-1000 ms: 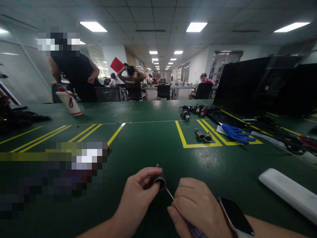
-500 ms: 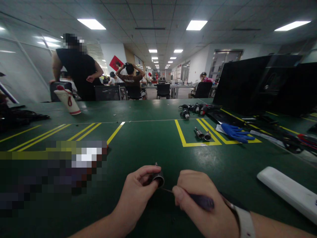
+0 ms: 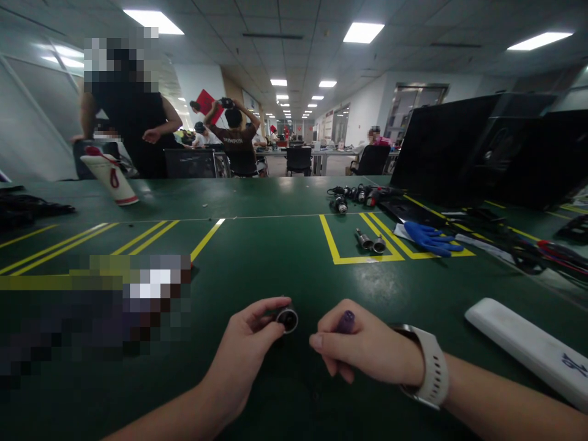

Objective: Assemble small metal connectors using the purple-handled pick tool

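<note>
Between the thumb and fingers of my left hand [image 3: 250,340] is a small cylindrical metal housing [image 3: 288,320], its round hollow end facing me. My right hand [image 3: 362,343], just to the right and apart from the housing, is closed around a screwdriver [image 3: 346,321] with a dark purple handle. The handle's end points up; the shaft is hidden by the fingers. Farther off, two similar metal housings [image 3: 370,241] lie side by side inside a yellow-taped area of the green table [image 3: 266,263].
Behind the housings lies a cluster of metal parts with dark cables [image 3: 351,197]. To the right are a blue glove [image 3: 429,239], a white elongated case [image 3: 528,343] and black computer equipment [image 3: 454,153]. A white cup [image 3: 113,177] stands far left. People are beyond the table.
The screwdriver has swung upright and its shaft has moved away from the housing. My left hand has turned the housing so its hollow end faces me more. The camera view has shifted slightly.
</note>
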A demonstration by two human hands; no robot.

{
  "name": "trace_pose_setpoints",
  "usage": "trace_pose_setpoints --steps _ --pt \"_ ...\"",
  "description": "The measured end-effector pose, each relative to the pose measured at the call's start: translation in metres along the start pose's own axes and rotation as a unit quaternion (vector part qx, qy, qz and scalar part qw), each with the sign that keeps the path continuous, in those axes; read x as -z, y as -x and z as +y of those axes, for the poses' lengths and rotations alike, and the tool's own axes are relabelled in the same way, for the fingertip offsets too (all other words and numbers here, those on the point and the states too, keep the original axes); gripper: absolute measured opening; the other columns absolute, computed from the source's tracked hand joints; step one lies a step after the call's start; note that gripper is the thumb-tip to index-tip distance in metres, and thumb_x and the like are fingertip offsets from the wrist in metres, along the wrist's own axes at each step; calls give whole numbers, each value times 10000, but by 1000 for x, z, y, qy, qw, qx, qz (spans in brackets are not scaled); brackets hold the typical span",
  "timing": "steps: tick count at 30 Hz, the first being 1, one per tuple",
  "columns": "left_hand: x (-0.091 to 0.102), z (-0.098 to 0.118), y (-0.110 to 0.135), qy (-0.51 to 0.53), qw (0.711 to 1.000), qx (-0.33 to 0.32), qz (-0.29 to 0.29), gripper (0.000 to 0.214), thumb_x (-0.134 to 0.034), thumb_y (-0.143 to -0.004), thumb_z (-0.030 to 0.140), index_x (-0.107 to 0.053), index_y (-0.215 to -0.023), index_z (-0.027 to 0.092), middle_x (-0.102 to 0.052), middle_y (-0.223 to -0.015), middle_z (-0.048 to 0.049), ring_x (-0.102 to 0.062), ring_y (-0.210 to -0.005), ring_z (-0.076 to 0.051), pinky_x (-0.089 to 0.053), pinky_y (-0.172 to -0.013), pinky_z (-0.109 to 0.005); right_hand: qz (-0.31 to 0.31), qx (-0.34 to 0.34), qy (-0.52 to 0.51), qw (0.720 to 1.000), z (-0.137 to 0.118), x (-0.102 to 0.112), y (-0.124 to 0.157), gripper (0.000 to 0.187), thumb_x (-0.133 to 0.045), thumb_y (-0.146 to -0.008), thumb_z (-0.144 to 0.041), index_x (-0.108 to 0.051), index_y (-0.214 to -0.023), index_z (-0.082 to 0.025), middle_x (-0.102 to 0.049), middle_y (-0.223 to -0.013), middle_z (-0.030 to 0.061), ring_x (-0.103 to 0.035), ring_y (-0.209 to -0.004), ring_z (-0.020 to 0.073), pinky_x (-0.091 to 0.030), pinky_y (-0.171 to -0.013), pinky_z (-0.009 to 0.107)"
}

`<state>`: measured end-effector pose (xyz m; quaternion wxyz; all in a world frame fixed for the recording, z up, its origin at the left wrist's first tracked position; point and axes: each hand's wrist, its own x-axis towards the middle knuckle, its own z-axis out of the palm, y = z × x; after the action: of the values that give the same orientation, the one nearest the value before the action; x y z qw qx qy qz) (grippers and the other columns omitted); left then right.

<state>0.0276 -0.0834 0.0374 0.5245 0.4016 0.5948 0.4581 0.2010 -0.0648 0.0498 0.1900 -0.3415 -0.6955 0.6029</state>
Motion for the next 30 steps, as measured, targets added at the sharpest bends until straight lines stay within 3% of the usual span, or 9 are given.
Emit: trace_pose_setpoints --steps 13,21,24,26,30 --pt "-1 0 -1 12 1000 9 -14 309 -629 -615 130 -666 -920 155 -717 -843 -43 -625 -846 -197 -453 -807 -317 16 -41 10 999 2 -3 -3 330 -472 -792 -242 -495 -475 -153 -420 -367 -56 -376 -317 51 -280 -349 158" --pt "-1 0 0 24 999 -15 -19 245 -625 -615 71 -651 -844 154 -706 -940 -43 -635 -873 -182 -480 -789 -284 73 -29 -156 985 23 1 -16 374 -531 -760 -322 -507 -436 -137 -443 -354 -43 -400 -283 49 -226 -315 162" --pt "0 0 0 24 999 -20 -25 260 -629 -624 74 -656 -870 152 -709 -941 -43 -636 -879 -182 -483 -791 -282 117 36 -219 968 25 3 -15 383 -509 -796 -345 -517 -473 -140 -436 -379 -49 -402 -312 50 -238 -343 174" --pt "0 -1 0 24 999 -20 -29 268 -635 -629 84 -664 -886 152 -716 -921 -42 -638 -873 -182 -484 -792 -283 165 113 -198 960 22 3 -10 383 -476 -836 -341 -524 -510 -146 -442 -416 -49 -419 -358 57 -287 -387 184" --pt "1 -2 0 32 999 -25 -33 275 -653 -623 106 -684 -893 151 -730 -883 -43 -643 -861 -181 -483 -800 -278 231 272 49 933 11 -2 2 374 -420 -879 -269 -527 -541 -150 -481 -479 -14 -474 -485 95 -363 -516 235"
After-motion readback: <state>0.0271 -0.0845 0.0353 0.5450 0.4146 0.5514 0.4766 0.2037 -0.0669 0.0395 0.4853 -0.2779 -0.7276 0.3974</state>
